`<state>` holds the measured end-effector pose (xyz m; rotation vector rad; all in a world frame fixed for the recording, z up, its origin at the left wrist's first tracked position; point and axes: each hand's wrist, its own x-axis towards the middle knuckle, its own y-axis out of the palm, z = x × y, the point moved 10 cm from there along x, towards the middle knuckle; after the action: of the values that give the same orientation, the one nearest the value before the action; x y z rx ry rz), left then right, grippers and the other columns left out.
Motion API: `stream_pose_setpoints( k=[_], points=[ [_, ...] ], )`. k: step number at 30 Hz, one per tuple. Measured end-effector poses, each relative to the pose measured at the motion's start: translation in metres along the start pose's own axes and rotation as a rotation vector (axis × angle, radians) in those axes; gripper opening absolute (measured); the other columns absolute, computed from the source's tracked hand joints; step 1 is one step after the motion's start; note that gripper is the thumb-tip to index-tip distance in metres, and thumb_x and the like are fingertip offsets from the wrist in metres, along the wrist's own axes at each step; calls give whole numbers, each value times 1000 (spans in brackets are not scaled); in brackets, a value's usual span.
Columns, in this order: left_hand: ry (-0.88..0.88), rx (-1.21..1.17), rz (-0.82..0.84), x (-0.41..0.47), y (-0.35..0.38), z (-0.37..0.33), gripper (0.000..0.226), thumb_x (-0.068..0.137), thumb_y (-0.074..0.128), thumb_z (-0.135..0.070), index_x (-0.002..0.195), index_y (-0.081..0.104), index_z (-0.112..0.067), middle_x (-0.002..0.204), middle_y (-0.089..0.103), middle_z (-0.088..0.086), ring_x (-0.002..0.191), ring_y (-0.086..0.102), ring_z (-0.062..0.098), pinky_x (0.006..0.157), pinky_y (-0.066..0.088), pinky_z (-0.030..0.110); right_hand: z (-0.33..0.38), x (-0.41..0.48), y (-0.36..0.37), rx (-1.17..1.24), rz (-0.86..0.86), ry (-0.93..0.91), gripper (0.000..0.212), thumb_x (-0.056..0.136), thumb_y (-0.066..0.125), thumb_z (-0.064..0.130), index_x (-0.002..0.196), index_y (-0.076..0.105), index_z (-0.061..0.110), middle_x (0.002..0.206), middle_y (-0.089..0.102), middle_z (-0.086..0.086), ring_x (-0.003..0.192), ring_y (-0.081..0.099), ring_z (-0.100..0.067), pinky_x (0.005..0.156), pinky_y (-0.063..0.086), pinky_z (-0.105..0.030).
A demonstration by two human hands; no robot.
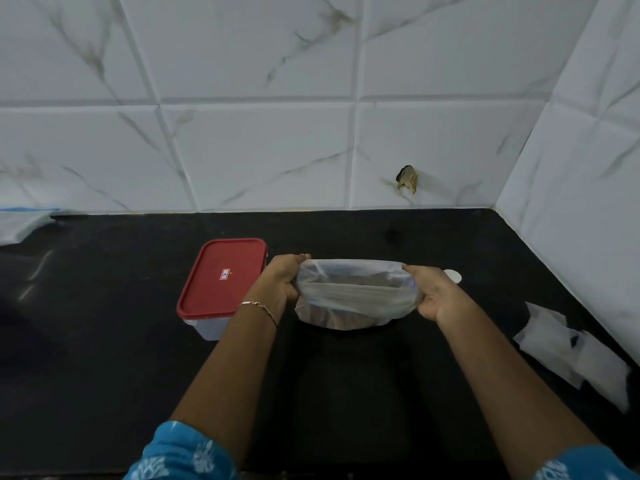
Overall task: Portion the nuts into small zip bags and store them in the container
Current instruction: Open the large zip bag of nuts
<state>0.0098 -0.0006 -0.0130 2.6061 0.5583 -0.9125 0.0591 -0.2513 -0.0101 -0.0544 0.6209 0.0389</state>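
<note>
Black counter (346, 393): left hand (282, 280) and right hand (434, 296) pinch opposite rim sides of big nut bag (356, 299), held between fingers (soft, saggy, probably slippery); grip at rim.

Both forearms reach forward. The left hand (282, 278) and right hand (438, 296) each pinch one side of the bag (356, 296), fingers (425, 305) curled.

lid label (225, 274): unreadable | white disc (454, 274): partly hidden | bag (356, 299): contents blurred
</note>
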Motion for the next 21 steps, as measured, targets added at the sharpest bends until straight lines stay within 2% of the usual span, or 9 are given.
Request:
stream_pose_setpoints(
  k=[3, 6, 8, 12, 14, 15, 17, 19, 21],
  points=[
    [52, 64, 14, 4, -3, -8, 21, 97, 56, -24, 105, 66, -6, 101, 66, 16, 87, 65, 30, 78, 56, 48, -1, 0, 1, -15, 33, 10, 27, 93, 62, 30, 107, 68, 8, 107, 69, -16, 98, 67, -31, 94, 52, -49],
    [190, 470, 11, 2, 1, -22, 50, 91, 55, -54, 101, 67, -6, 99, 65, 11, 90, 62, 25, 77, 54, 38, -6, 4, 5, 45, 75, 42, 33, 88, 66, 42, 99, 71, 11, 102, 72, -16, 100, 68, -32, 94, 52, -51],
    [220, 698, 48, 0, 5, -25, 58, 82, 60, -63, 93, 68, -6, 94, 64, 8, 91, 61, 24, 78, 53, 36, -7, 3, 9, 110, 118, 60, 31, 89, 64, 42, 94, 72, 12, 101, 72, -16, 100, 67, -33, 95, 51, -51],
    [209, 720, 112, 8, 9, -32, 61, 81, 61, -63, 97, 70, -4, 101, 67, 14, 96, 63, 30, 89, 53, 43, 1, 6, 13, 196, 138, 62, 31, 95, 56, 39, 98, 69, 11, 102, 71, -17, 100, 66, -33, 96, 51, -51],
    [192, 570, 98, 13, 12, -39, 57, 85, 57, -62, 82, 65, -5, 72, 67, 8, 70, 64, 21, 72, 54, 34, 12, 8, 17, 239, 131, 49, 34, 98, 51, 39, 98, 67, 10, 90, 71, -15, 84, 68, -29, 81, 57, -43],
    [198, 491, 72, 13, 14, -43, 55, 87, 55, -61, 70, 59, -8, 53, 60, 2, 53, 56, 15, 60, 49, 28, 18, 9, 19, 258, 115, 43, 36, 99, 48, 40, 92, 66, 9, 76, 68, -12, 66, 65, -23, 64, 57, -32],
    [214, 357, 25, 12, 17, -51, 54, 90, 55, -56, 60, 49, -12, 37, 48, -3, 36, 45, 10, 47, 40, 24, 30, 12, 16, 288, 57, 14, 39, 100, 46, 41, 80, 61, 10, 53, 59, -5, 41, 49, -13, 39, 42, -19],
    [200, 243, 20, 13, 20, -53, 52, 89, 57, -55, 65, 55, -9, 42, 56, 1, 41, 53, 14, 49, 45, 27, 42, 16, 13, 299, 30, -51, 40, 97, 50, 44, 85, 63, 8, 64, 68, -9, 49, 63, -18, 49, 53, -23],
    [208, 224, 2, 14, 20, -53, 51, 89, 56, -56, 72, 60, -8, 57, 60, 6, 54, 56, 18, 56, 49, 32, 43, 24, 7, 268, 21, -102, 42, 87, 63, 49, 100, 68, 9, 92, 75, -14, 83, 73, -28, 82, 58, -40]
  ],
)
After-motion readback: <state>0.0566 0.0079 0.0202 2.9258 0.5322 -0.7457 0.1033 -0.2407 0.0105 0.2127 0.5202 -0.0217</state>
